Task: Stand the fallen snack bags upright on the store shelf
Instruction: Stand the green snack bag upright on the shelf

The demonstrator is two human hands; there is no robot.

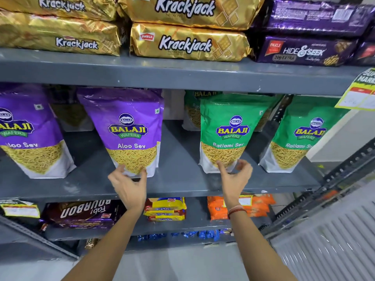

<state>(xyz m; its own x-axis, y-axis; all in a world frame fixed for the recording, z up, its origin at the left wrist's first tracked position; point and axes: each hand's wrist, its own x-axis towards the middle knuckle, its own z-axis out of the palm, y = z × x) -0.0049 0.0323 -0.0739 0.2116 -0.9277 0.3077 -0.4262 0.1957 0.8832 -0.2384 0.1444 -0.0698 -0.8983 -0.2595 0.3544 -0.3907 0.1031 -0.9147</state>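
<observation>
On the grey middle shelf [178, 179] stand two purple Aloo Sev bags, one at the far left [26, 134] and one left of centre [129, 128]. Right of them stand two green Ratlami Sev bags, one at the centre [229, 128] and one at the right [300, 134]. All stand upright in the front row. My left hand [129, 185] touches the bottom edge of the central purple bag, fingers spread. At the base of the central green bag, my right hand [233, 177] has its fingers apart and just touching. More bags stand behind, partly hidden.
Gold Krackjack packs [188, 43] and purple Hide & Seek packs [304, 50] lie stacked on the shelf above. Below are Bourbon packs [81, 213], yellow Marie packs [166, 207] and orange packs [239, 207]. A yellow price tag [359, 94] hangs at the right. A slotted metal upright [345, 169] borders the shelf.
</observation>
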